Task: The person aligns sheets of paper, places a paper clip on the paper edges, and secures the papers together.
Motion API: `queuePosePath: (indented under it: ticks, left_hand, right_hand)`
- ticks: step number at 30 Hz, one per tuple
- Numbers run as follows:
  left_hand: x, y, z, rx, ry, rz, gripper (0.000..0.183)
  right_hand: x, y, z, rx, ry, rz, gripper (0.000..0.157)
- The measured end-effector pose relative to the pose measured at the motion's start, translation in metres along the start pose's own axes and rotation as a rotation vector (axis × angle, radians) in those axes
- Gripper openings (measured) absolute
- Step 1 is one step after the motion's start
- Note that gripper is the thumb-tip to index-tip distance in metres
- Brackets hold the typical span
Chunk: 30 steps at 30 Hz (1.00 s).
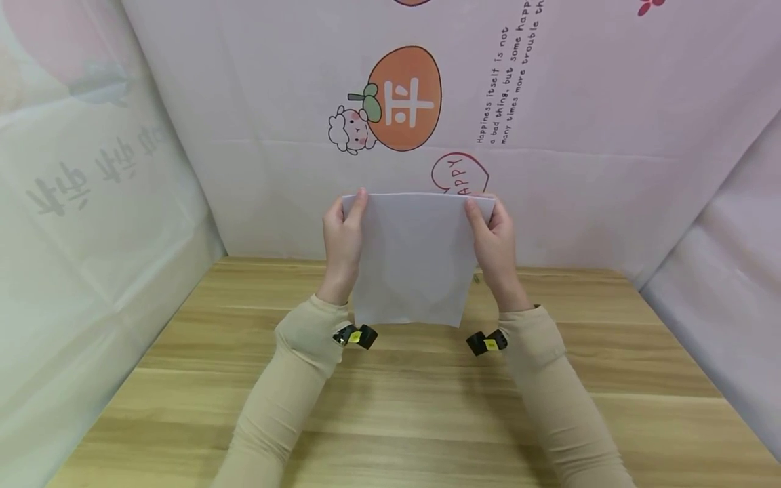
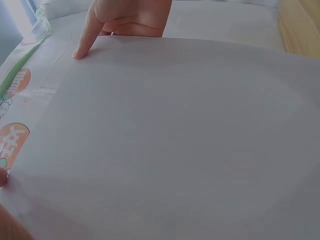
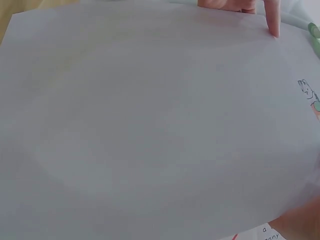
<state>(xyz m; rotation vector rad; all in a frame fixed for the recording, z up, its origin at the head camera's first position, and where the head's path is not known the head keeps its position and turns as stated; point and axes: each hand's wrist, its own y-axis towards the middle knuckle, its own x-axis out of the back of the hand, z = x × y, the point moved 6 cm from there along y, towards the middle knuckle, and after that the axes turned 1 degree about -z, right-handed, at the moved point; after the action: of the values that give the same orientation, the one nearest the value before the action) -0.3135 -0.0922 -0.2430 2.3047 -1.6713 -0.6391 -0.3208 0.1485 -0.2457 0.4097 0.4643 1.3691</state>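
A plain white sheet of paper (image 1: 415, 261) hangs upright over the far part of the table, its top edge level between both hands. At its upper left corner my left hand (image 1: 344, 237) pinches it, thumb in front and fingers behind. My right hand (image 1: 495, 240) grips the upper right corner in the same way. In the left wrist view the sheet (image 2: 170, 135) fills most of the picture, with the right hand (image 2: 131, 17) at its far edge. The right wrist view shows the paper (image 3: 150, 120) close up, the left hand (image 3: 245, 7) at its far edge.
Below lies a wood-grain table (image 1: 390, 400). Behind it rises a pale cloth backdrop (image 1: 274, 190) printed with orange fruit and lettering. Pale cloth also hangs at the left (image 1: 91, 257) and right sides. Small black wrist cameras (image 1: 360, 337) sit at both cuffs.
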Motion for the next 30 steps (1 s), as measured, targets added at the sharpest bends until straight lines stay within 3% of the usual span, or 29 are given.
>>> queuePosePath:
  ticks: [10, 21, 30]
  left_hand:
    - [0.0, 0.002, -0.005, 0.004, -0.012, -0.015, 0.025]
    - [0.0, 0.0, -0.021, 0.004, -0.019, -0.019, 0.024]
    - [0.003, -0.002, -0.015, 0.026, -0.015, -0.028, 0.023]
  right_hand:
    - [-0.003, 0.001, 0.006, 0.009, 0.031, -0.031, 0.015]
    - [-0.003, -0.001, 0.016, 0.004, 0.048, -0.048, 0.016]
    - [-0.003, -0.003, 0.01, -0.037, 0.048, -0.024, 0.016]
